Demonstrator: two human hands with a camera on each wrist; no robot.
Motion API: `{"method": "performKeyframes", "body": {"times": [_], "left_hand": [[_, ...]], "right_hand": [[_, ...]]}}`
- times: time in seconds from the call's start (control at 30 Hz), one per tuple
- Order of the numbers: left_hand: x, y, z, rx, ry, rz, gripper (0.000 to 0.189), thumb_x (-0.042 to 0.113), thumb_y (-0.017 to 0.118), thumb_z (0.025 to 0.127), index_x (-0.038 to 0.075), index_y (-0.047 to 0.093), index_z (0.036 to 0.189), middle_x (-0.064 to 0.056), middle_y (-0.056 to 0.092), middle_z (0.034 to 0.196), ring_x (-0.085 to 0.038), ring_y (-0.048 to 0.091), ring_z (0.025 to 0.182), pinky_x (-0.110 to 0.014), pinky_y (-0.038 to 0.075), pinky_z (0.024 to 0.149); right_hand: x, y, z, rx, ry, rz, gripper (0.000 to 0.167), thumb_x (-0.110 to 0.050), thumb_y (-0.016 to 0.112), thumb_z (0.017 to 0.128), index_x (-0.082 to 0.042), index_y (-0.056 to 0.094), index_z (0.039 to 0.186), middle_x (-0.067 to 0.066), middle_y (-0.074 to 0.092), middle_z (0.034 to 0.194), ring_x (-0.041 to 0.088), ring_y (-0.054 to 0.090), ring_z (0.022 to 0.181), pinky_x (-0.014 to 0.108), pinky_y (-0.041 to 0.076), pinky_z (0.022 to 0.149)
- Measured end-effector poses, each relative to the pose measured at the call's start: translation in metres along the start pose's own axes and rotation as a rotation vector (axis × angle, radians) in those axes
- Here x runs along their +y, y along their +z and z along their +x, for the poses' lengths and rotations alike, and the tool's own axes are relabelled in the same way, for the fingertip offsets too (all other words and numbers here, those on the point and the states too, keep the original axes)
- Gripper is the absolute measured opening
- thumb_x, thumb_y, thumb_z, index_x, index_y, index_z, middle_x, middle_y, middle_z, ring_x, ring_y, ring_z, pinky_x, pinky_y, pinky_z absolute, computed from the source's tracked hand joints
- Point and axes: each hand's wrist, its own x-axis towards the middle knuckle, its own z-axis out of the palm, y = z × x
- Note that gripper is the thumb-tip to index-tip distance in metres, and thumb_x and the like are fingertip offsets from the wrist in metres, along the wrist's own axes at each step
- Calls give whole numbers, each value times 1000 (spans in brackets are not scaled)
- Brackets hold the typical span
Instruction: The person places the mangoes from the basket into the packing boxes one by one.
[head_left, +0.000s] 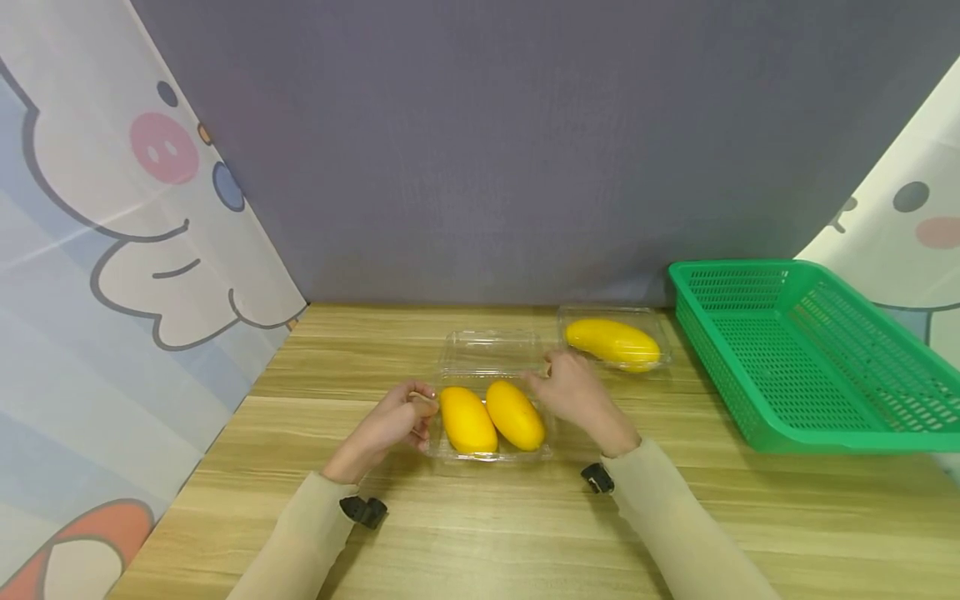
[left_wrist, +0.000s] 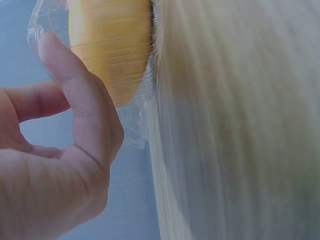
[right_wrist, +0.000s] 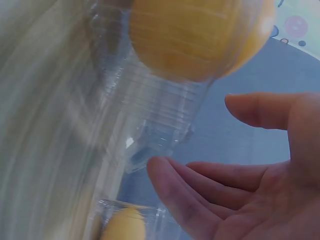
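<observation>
An opened clear plastic clamshell box (head_left: 491,457) lies on the table with its lid (head_left: 491,352) folded back. Inside its base are two yellow mangoes, a left one (head_left: 468,421) and a right one (head_left: 516,415). At the box's left side, my left hand (head_left: 393,421) has loosely bent fingers; in the left wrist view its thumb (left_wrist: 62,62) overlaps the clear rim, though firm contact is unclear. My right hand (head_left: 576,392) is by the right side near the lid hinge. In the right wrist view its thumb and fingers stand apart, holding nothing.
Behind my right hand, a second clear box (head_left: 573,313) contains a yellow mango (head_left: 613,342). A green perforated basket (head_left: 780,437) stands at the right. The wooden table (head_left: 480,533) ends at a grey backdrop (head_left: 480,167), with cartoon-printed sheets at both sides.
</observation>
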Motion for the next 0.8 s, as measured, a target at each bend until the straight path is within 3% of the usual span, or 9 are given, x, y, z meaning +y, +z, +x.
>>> {"method": "performKeyframes", "body": {"times": [0.03, 0.23, 0.3, 0.4, 0.47, 0.53, 0.6, 0.8], "left_hand": [[0, 0, 0, 3, -2, -2, 29, 8, 53, 100, -4, 45, 125, -8, 49, 78, -19, 53, 60, -30, 53, 55], [0, 1, 0, 16, -8, -12, 30, 8, 53, 99, -3, 46, 125, -8, 49, 78, -19, 53, 60, -30, 53, 55], [0, 1, 0, 16, -8, -10, 30, 8, 53, 99, -3, 45, 125, -7, 49, 78, -19, 53, 60, -30, 53, 54], [1, 0, 1, 14, -6, -6, 30, 8, 53, 99, -3, 45, 125, -7, 49, 78, -19, 52, 60, -30, 53, 54], [1, 0, 0, 12, -6, -4, 29, 8, 53, 99, -3, 45, 125, -7, 49, 78, -19, 52, 59, -30, 53, 54], [1, 0, 0, 10, -6, -4, 29, 8, 52, 99, -3, 45, 125, -7, 49, 77, -19, 52, 60, -30, 53, 54], [1, 0, 0, 7, -6, -7, 28, 8, 52, 100, -3, 45, 124, -7, 49, 77, -19, 51, 59, -30, 53, 54], [2, 0, 0, -1, 2, -4, 27, 8, 51, 100, -3, 45, 123, -7, 49, 76, -19, 51, 59, -29, 52, 53]], "right_hand": [[1, 1, 0, -5, 13, 5, 67, -37, 64, 99, 13, 49, 141, 32, 55, 138, 34, 64, 103, 58, 48, 103], [7, 4, 4, -56, 66, 56, 69, -40, 63, 99, 15, 50, 138, 34, 57, 134, 30, 64, 80, 55, 51, 99], [9, 5, 5, -56, 71, 64, 68, -40, 62, 99, 15, 51, 138, 33, 58, 133, 27, 63, 82, 56, 50, 100], [11, 8, 7, -65, 95, 94, 69, -41, 60, 100, 15, 48, 140, 27, 68, 106, 22, 56, 65, 52, 54, 92], [13, 10, 9, -70, 105, 113, 68, -41, 59, 101, 14, 48, 140, 19, 68, 83, 16, 51, 57, 46, 57, 78], [15, 12, 10, -81, 113, 149, 68, -39, 59, 101, 14, 47, 141, 13, 61, 64, 13, 42, 45, 39, 53, 63], [17, 13, 11, -82, 110, 192, 66, -37, 59, 101, 15, 46, 141, 12, 60, 59, 13, 43, 43, 33, 47, 55], [21, 16, 14, -77, 92, 288, 64, -32, 60, 102, 15, 45, 142, 18, 65, 69, 22, 58, 50, 26, 47, 51]]}}
